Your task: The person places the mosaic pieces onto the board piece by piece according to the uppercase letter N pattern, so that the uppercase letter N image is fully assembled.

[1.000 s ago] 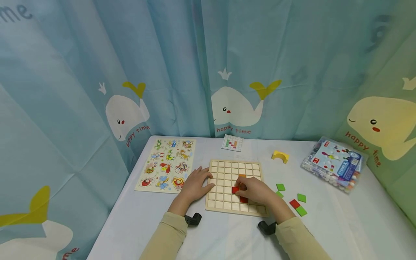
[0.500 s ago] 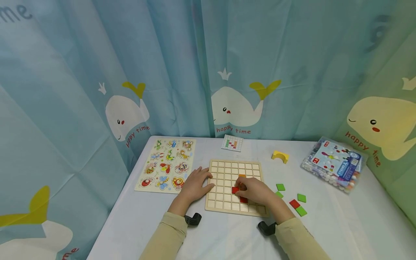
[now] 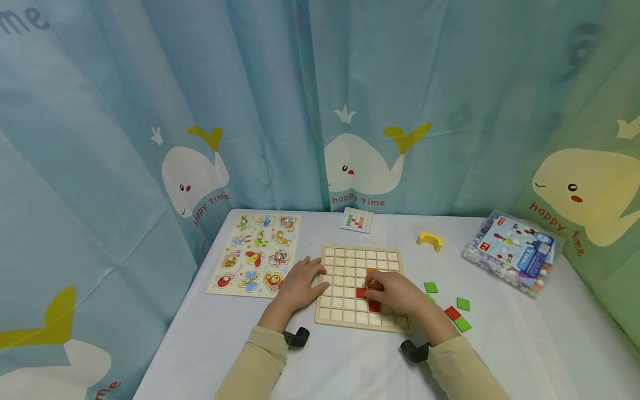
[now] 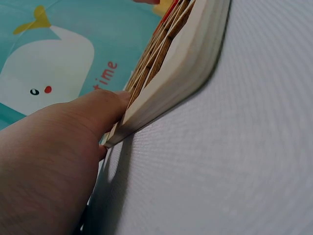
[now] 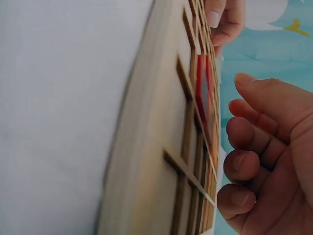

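In the head view a wooden grid board [image 3: 338, 313] lies on the table. My left hand [image 3: 298, 283] rests against its left edge; the left wrist view shows the thumb [image 4: 105, 105] touching the rim. Over the right half of the board is my right hand [image 3: 397, 293], its fingertips beside a red tile [image 3: 361, 293]. Another red tile [image 3: 374, 306] lies in the grid nearer me, and an orange tile [image 3: 371, 271] shows partly behind the hand. From the right wrist, the fingers [image 5: 241, 165] look loosely curled, with nothing seen between thumb and fingers.
Right of the board lie loose green tiles [image 3: 463, 304] and a red tile [image 3: 452, 313]. A yellow arch block [image 3: 430, 240], a pattern card [image 3: 357, 220] and a clear box of beads [image 3: 515, 250] stand farther back. An insect puzzle board [image 3: 255, 253] lies at left.
My right hand has shifted slightly back from the red tile, so more of the red tile nearer me shows. The left hand stays at the board's edge.
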Demonstrator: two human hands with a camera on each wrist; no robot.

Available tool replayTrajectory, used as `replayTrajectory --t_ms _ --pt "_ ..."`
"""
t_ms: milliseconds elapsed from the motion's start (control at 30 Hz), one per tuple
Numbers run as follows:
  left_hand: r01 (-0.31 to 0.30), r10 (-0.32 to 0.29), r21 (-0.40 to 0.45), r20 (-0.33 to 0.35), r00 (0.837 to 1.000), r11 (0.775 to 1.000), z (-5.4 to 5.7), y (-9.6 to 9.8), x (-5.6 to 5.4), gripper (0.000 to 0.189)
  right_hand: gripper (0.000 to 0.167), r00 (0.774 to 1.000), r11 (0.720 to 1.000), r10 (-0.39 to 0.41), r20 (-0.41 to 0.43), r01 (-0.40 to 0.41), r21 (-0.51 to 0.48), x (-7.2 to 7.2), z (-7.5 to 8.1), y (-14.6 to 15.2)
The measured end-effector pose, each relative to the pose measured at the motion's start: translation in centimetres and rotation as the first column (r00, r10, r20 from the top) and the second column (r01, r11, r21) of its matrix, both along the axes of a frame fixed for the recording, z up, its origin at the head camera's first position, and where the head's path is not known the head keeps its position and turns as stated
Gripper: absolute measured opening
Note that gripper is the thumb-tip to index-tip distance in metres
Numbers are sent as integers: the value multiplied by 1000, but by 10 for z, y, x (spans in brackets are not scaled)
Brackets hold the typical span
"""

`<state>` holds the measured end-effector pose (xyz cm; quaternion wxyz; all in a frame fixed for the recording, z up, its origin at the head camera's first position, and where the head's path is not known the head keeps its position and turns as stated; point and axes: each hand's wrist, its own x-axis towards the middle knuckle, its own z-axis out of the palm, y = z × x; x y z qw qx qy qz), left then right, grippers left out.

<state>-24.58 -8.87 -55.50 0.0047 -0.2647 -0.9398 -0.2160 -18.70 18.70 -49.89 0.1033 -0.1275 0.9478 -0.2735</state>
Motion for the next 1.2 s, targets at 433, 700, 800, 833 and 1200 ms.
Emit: replayTrajectory --t_ms 433,700,800,833,1200 --pt "-4 4 3 5 1000 1000 -1 0 0 34 17 1000 1000 -14 -17 14 -5 14 17 29" --pt "-6 6 -5 5 1000 1000 -1 0 -1 35 19 998 1000 -15 -55 15 7 23 25 55" --pt "-7 8 -6 8 1000 1000 -1 0 0 35 20 998 1000 -22 -56 22 5 27 25 66" --pt "-9 9 -6 10 1000 1000 -1 0 0 36 20 998 1000 -23 -55 24 3 28 25 71" --pt "-8 8 -5 13 1000 1000 0 0 0 35 27 997 997 -75 0 75 -11 39 23 114"
